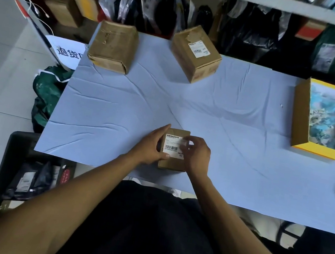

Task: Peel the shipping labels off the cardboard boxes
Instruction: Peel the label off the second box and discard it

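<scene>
Early in the job, by the look of it. Small cardboard box (171, 166) sits on the desk (227, 125) between both hands, its shipping label (172, 146) mostly flat on the top face, barcode readable. Left hand (153, 144) clasps the box's left side, fingers running up along the edge, thumb curled over the near-left corner of the label. Right hand (196, 153) is on the label's right edge, fingertips (188, 141) bunched at the upper-right corner, apparently pinching or picking at it; can't tell if the corner has lifted yet.

Left to do: second cardboard box (195, 55), well beyond the hands and a bit to their right, carries a white label (198, 49) on top, with a torn patch next to it. Third cardboard box (112, 45), far ahead of the left hand, shows only tape on visible faces, no label seen, possibly done. Yellow-rimmed open box (300, 116) far out past the right hand holds crumpled blue-white scraps, maybe peeled labels, unclear.
</scene>
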Tool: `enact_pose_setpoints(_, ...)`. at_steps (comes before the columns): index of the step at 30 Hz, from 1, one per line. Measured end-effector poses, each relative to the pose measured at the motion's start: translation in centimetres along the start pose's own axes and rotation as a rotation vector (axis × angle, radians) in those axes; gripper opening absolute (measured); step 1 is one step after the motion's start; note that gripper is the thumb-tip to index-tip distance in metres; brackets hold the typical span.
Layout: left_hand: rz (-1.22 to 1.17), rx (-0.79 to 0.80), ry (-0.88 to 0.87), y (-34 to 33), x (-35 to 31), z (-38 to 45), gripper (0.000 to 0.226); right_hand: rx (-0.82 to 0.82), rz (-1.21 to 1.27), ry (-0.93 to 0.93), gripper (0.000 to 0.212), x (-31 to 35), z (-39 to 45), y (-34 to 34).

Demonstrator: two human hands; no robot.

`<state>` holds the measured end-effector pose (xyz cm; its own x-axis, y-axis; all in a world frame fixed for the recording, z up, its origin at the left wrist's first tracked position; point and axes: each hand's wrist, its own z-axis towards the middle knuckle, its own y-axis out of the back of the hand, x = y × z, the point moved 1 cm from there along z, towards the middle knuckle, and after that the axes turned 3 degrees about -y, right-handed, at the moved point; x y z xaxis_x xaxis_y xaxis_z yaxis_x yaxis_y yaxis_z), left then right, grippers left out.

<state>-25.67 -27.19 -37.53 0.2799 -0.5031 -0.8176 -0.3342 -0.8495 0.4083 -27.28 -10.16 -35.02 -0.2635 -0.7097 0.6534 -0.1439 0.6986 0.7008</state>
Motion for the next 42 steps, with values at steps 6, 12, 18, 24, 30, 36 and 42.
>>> enact_pose_setpoints(6, 0.019, -0.004, -0.012, 0.0, 0.2, 0.2, 0.106, -0.013, 0.046, -0.083, 0.025, 0.7, 0.4, -0.1)
enact_pose_setpoints(12, 0.027, -0.004, -0.022, 0.0, 0.4, 0.2, 0.107, -0.012, 0.043, -0.064, 0.020, 0.4, -0.3, -0.5)
enact_pose_setpoints(18, 0.011, -0.006, -0.022, -0.1, 0.5, 0.3, 0.108, -0.032, 0.008, 0.043, 0.028, -0.3, -0.9, -0.6)
enact_pose_setpoints(24, -0.011, -0.007, -0.009, -0.1, 0.7, 0.4, 0.108, -0.027, -0.036, 0.028, 0.024, 0.2, -0.5, -0.6)
enact_pose_setpoints(30, -0.003, -0.004, -0.003, -0.1, 0.5, 0.3, 0.108, 0.026, -0.107, 0.000, 0.026, 0.3, 0.2, -0.7)
enact_pose_setpoints(36, -0.005, -0.008, 0.006, -0.1, 0.2, 0.3, 0.108, 0.090, -0.131, -0.022, 0.018, 0.4, 1.2, -0.7)
enact_pose_setpoints(42, -0.011, -0.009, 0.006, -0.1, 0.3, 0.3, 0.108, 0.059, -0.013, -0.031, 0.016, 0.0, 0.4, -0.6)
